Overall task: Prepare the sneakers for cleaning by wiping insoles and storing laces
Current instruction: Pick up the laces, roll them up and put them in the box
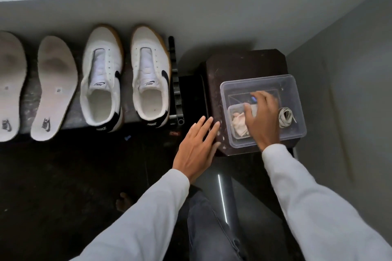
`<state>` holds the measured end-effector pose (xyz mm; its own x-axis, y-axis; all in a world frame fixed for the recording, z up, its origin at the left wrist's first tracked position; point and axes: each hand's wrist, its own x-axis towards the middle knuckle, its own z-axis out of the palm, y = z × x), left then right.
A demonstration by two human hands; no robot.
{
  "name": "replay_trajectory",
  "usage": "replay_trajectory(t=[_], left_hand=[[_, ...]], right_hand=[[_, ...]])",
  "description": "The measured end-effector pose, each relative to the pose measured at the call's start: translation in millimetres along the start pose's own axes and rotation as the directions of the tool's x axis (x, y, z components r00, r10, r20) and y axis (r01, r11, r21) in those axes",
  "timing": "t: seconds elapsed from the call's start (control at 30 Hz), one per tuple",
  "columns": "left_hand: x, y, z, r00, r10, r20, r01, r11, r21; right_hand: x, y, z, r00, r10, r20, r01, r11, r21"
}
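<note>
Two white sneakers without laces, one [101, 82] left of the other [150, 78], stand side by side on a dark ledge. Two insoles [54, 89] [9, 89] lie to their left. A clear plastic box [294, 99] sits on a dark stool; inside are a coiled white lace [285, 117] and a smaller clear tub [234, 110] with a crumpled cloth [238, 125]. My right hand [262, 116] reaches into the box over the tub, fingers curled down; what they touch is hidden. My left hand [198, 144] hovers flat at the stool's left edge, holding nothing.
The dark stool [244, 63] stands in a corner between a grey wall at the right and a white wall behind. A black ribbed bar [175, 82] lies between the shoes and the stool. The floor is dark; my leg and a bare foot show below.
</note>
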<state>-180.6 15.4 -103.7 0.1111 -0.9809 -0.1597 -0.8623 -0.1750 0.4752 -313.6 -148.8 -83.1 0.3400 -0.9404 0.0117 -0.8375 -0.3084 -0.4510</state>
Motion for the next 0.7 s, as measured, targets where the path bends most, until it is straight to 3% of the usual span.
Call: replay_trajectory(t=[0.17, 0.3, 0.5, 0.6, 0.7], left_hand=[[-85.5, -55.4, 4.1, 0.992, -0.115, 0.049, 0.111, 0.990, 0.083], [-166.4, -105.9, 12.3, 0.962, -0.247, 0.120, 0.232, 0.964, 0.129], [-273.4, -175.3, 14.0, 0.869, -0.468, 0.160, 0.455, 0.884, 0.111], [-310.1, -208.2, 16.9, 0.830, -0.539, 0.141, 0.537, 0.842, 0.055], [-339.5, -244.1, 26.5, 0.822, -0.556, 0.122, 0.556, 0.830, 0.035]], right_hand=[[-94.0, -66.7, 32.1, 0.967, -0.223, 0.121, 0.228, 0.973, -0.030], [-166.5, -116.4, 80.8, 0.904, -0.264, 0.336, 0.328, 0.932, -0.151], [-236.0, -170.4, 162.4, 0.718, -0.213, 0.662, 0.443, 0.874, -0.199], [-255.7, -190.9, 199.6, 0.618, -0.187, 0.764, 0.528, 0.819, -0.226], [-269.3, -209.7, 243.1, 0.565, -0.172, 0.807, 0.575, 0.784, -0.235]])
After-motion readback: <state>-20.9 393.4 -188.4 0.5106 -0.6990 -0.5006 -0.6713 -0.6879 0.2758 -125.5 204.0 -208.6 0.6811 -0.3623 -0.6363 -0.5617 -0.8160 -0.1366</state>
